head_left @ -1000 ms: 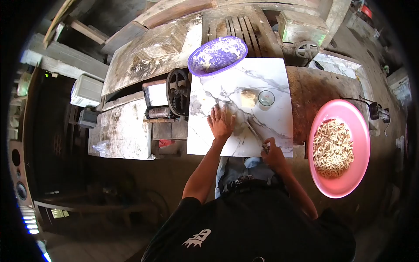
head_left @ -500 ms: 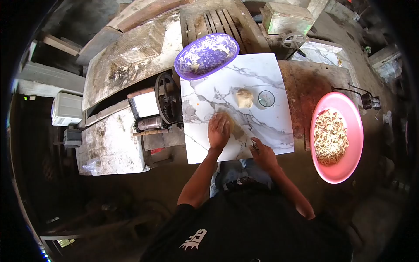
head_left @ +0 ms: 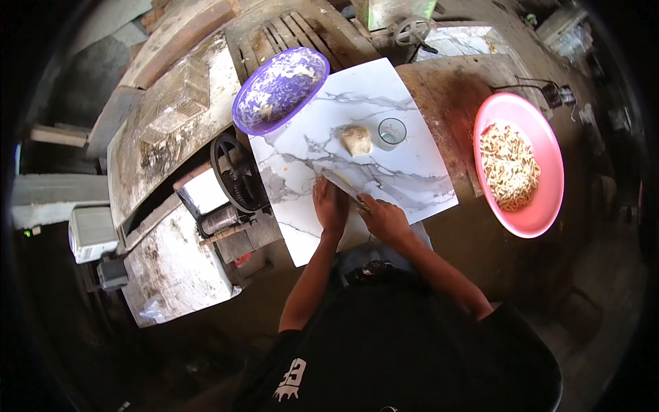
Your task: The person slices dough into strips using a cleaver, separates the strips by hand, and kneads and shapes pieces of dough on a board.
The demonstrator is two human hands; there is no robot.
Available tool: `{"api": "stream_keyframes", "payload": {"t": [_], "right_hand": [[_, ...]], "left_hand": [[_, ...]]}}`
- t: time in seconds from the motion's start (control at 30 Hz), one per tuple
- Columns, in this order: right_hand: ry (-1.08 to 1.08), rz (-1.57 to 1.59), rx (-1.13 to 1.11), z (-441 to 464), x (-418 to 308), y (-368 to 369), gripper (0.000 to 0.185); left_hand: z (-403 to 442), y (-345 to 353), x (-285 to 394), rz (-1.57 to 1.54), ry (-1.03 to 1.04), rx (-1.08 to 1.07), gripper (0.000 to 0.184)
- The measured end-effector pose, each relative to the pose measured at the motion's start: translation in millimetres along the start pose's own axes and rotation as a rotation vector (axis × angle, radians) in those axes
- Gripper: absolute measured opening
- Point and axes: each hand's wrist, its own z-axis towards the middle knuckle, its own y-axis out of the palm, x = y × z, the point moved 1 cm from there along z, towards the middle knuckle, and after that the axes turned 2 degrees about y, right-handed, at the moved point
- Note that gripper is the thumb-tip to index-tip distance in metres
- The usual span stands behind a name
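Note:
My right hand (head_left: 384, 218) is wrapped round the handle of a knife (head_left: 340, 182), whose blade points up and left over the marbled board (head_left: 295, 237). Close to the blade's left side is my left hand (head_left: 331, 206), its fingers bent together near the tip; whatever lies under them is hidden. A pale lump of dough (head_left: 357, 140) rests on the board beyond the knife, with a drinking glass (head_left: 392, 132) just right of it. At the board's upper left corner stands a purple basin (head_left: 281, 90) smeared with pale dough.
A pink basin (head_left: 553, 180) holding many short pale strips (head_left: 509, 168) is at the right. Left of the board is a machine with a dark handwheel (head_left: 237, 173). A wire basket (head_left: 180, 96) lies on the stained table (head_left: 130, 147) farther left.
The view has turned, so the board appears tilted. My right hand has brought the knife up beside my left hand, whose fingers were spread flat at first and have since drawn together.

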Motion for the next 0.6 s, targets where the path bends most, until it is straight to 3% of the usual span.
{"api": "stream_keyframes", "payload": {"t": [0.23,0.43,0.6], "right_hand": [[0.007,0.031,0.041,6,-1,0,0.033],[0.049,-0.015,-0.132,23,-8,-6,0.03],[0.074,-0.038,-0.238,35,-17,-11,0.028]], "left_hand": [[2,6,-5,-0.002,-0.034,-0.058,0.035],[-2,14,-16,-0.021,0.088,0.041,0.032],[0,11,-8,0.014,0.027,0.047,0.032]]}}
